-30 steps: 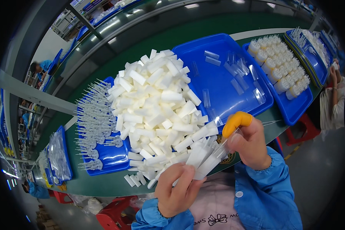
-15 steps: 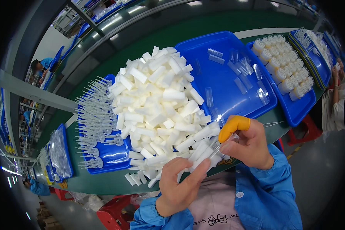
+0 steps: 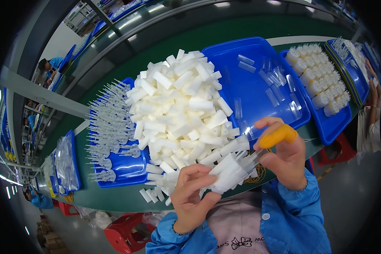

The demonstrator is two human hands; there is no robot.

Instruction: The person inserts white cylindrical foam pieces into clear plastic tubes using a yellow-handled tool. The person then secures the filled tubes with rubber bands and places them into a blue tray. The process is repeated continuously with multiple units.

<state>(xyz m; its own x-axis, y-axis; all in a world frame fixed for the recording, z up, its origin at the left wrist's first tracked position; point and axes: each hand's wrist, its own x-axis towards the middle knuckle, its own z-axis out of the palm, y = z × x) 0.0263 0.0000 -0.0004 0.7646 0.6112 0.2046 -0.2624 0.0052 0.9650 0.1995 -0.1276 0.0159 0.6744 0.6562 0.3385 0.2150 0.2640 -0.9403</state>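
White foam stick (image 3: 229,169) in clear sleeve, just below foam heap (image 3: 180,114); left hand (image 3: 192,197) pinching its end; right hand (image 3: 283,154), orange finger cot (image 3: 278,135), curled around sleeve

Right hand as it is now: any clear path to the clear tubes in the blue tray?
Probably yes. The right hand sits just below the blue tray, nothing between it and the clear tubes, but it is holding a white piece.
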